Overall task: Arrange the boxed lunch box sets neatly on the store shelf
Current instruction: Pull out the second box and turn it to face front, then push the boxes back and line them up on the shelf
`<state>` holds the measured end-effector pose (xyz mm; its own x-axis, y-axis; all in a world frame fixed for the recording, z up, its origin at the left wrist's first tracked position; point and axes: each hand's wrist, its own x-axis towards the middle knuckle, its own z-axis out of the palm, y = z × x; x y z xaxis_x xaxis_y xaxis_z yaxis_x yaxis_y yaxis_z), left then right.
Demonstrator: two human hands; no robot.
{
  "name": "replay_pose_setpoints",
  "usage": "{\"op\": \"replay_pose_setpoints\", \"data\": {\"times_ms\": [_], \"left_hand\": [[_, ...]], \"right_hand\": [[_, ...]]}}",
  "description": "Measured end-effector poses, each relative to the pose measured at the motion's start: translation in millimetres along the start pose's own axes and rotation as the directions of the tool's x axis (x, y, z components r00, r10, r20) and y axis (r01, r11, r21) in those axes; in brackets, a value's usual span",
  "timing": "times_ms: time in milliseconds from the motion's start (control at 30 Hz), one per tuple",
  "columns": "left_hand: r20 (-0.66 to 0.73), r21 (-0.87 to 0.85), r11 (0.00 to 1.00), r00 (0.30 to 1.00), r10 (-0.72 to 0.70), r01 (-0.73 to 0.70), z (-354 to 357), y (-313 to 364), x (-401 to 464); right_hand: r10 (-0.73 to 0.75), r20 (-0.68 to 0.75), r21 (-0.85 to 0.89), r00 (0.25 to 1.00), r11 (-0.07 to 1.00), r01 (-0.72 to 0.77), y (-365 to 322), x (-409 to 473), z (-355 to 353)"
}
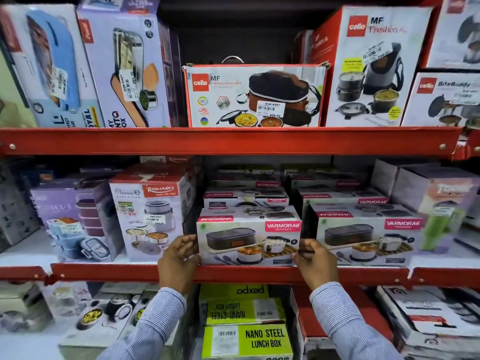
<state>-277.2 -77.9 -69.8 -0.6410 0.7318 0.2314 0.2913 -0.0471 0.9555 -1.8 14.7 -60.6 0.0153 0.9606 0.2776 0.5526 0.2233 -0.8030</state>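
Observation:
A white and pink Varmora lunch box set (248, 239) sits at the front of the middle red shelf (363, 275). My left hand (179, 258) grips its left side and my right hand (313, 261) grips its right side. Behind it, more Varmora boxes (245, 198) are stacked going back. A matching Varmora box (365, 236) stands just to the right, with others piled behind it. To the left stands a Rishabh Classic 3 box (150, 216).
The upper shelf (228, 140) holds a Cello President box (255, 96), a Cello Fresco box (371, 68) and purple bento boxes (124, 66). Green Nano Steel boxes (246, 339) lie on the lower shelf. A purple box (75, 219) stands at left.

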Motion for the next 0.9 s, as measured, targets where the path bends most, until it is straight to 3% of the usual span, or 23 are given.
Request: {"op": "replay_pose_setpoints", "data": {"times_ms": [133,700,800,900], "left_hand": [[0.044,-0.073,0.997,0.999,-0.014,0.017,0.3,-1.5,3.9],[0.093,0.012,1.000,0.996,0.007,-0.009,-1.8,-3.6,-5.7],[-0.017,0.091,0.992,0.996,0.091,-0.089,-5.6,-0.1,-15.1],[-0.192,0.155,0.939,0.923,0.334,-0.308,-2.2,10.5,-36.8]], "right_hand": [[-0.035,-0.029,0.004,0.999,0.999,0.036,4.5,-4.3,-0.1],[-0.056,-0.013,-0.019,0.998,0.998,0.055,18.5,-13.7,-1.5],[-0.058,-0.052,0.037,0.997,0.998,0.060,18.4,-21.4,-7.2],[-0.044,-0.151,0.144,0.987,0.987,0.066,22.4,-33.0,-20.6]]}}
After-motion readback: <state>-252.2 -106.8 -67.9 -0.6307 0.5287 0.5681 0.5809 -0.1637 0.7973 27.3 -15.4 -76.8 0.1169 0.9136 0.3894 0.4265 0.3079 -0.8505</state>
